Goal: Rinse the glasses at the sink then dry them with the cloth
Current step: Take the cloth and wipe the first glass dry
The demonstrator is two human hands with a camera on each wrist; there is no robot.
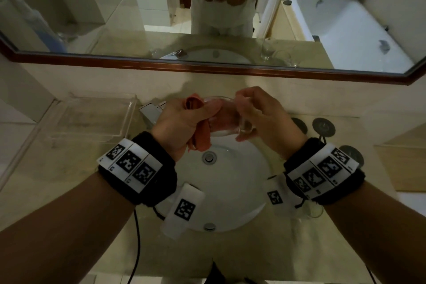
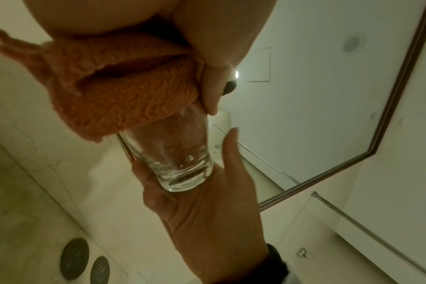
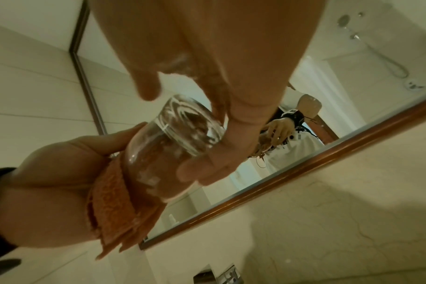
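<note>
A clear glass (image 1: 227,120) is held on its side above the sink (image 1: 237,182), between both hands. My right hand (image 1: 255,113) grips its thick base, fingers curled round it. An orange cloth (image 1: 202,136) is stuffed into the glass's mouth, and my left hand (image 1: 184,122) grips the cloth and the rim. The left wrist view shows the cloth (image 2: 124,92) filling the upper half of the glass (image 2: 180,163), whose base sits in my right hand (image 2: 207,211). In the right wrist view my fingers (image 3: 231,115) wrap the glass (image 3: 168,146) and the cloth (image 3: 117,211) hangs from it.
A chrome tap (image 1: 152,110) stands behind my left hand. A clear plastic tray (image 1: 92,120) sits on the counter at the left. Dark round discs (image 1: 323,127) lie at the right, and another glass (image 1: 313,211) shows beside my right wrist. A framed mirror (image 1: 207,71) runs along the back.
</note>
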